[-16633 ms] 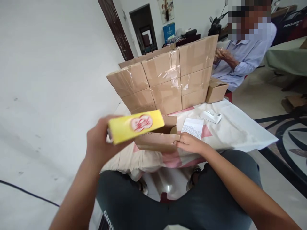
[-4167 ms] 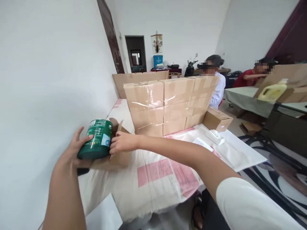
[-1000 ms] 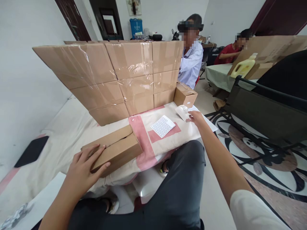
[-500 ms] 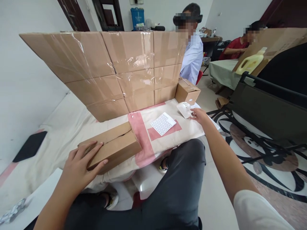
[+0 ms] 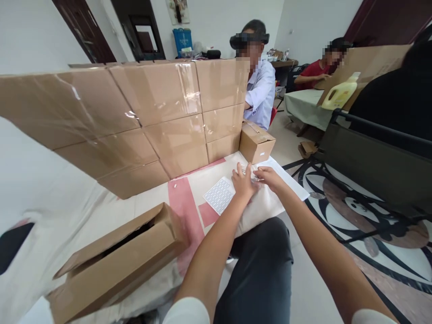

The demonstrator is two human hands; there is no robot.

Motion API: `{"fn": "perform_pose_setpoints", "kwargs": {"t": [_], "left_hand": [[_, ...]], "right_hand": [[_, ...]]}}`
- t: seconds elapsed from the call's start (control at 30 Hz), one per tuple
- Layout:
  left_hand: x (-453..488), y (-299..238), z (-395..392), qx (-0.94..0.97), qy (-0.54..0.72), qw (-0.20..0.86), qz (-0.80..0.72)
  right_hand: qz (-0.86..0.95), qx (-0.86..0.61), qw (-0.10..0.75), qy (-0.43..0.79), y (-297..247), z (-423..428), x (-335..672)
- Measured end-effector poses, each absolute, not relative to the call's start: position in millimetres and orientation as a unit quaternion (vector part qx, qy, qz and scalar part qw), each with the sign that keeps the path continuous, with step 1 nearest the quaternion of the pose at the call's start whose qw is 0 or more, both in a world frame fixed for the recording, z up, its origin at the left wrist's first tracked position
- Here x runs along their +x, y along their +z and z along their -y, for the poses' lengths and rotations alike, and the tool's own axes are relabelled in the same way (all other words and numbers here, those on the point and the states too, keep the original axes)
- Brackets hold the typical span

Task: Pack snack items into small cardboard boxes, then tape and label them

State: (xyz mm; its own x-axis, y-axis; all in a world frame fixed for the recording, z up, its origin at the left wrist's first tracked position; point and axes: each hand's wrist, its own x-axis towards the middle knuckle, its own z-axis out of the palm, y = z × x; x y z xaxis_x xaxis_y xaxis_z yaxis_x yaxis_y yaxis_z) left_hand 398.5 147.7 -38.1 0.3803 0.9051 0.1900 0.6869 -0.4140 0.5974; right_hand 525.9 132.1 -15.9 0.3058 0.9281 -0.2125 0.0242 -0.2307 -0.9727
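A small white tape dispenser (image 5: 252,173) lies on the cloth near the right end of the bed-like surface, mostly covered by my hands. My left hand (image 5: 243,183) is curled over it from the left, fingers bent around its top. My right hand (image 5: 268,176) pinches at its right side with thumb and forefinger; what sits between those fingertips is too small to make out. Just left of my left hand is a sheet of printed labels (image 5: 219,195). The long cardboard box (image 5: 124,261) stands at lower left, untouched, its top flaps parted along a dark gap.
A wall of taped cardboard boxes (image 5: 175,130) rises along the far side. A smaller closed box (image 5: 257,143) stands at its right end, with white paper (image 5: 286,180) before it. One person (image 5: 261,85) sits behind the boxes, another (image 5: 312,72) farther right. A folding chair (image 5: 367,166) stands at right.
My left hand has left the long box and moved right to the tape dispenser, beside my right hand. The box's flaps now gape wider. The view has shifted.
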Motion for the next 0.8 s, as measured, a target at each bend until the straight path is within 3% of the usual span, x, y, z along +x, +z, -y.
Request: {"fn": "perform_pose_setpoints", "kwargs": {"t": [0.23, 0.43, 0.57, 0.7, 0.8], "left_hand": [[396, -63, -164, 0.811, 0.298, 0.198, -0.464], [399, -68, -168, 0.812, 0.295, 0.21, -0.457], [398, -60, -170, 0.8, 0.296, 0.251, -0.457], [392, -29, -164, 0.771, 0.326, 0.328, -0.438], [369, 2, -137, 0.745, 0.376, 0.389, -0.391]], "right_hand": [[0.338, -0.655, 0.449, 0.505, -3, -122, 570], [0.319, -0.688, 0.375, 0.533, -38, -106, 578], [0.338, -0.73, 0.344, 0.485, -48, -102, 571], [0.406, -0.714, 0.376, 0.429, -12, -68, 556], [0.47, -0.654, 0.452, 0.383, 26, -26, 526]]}}
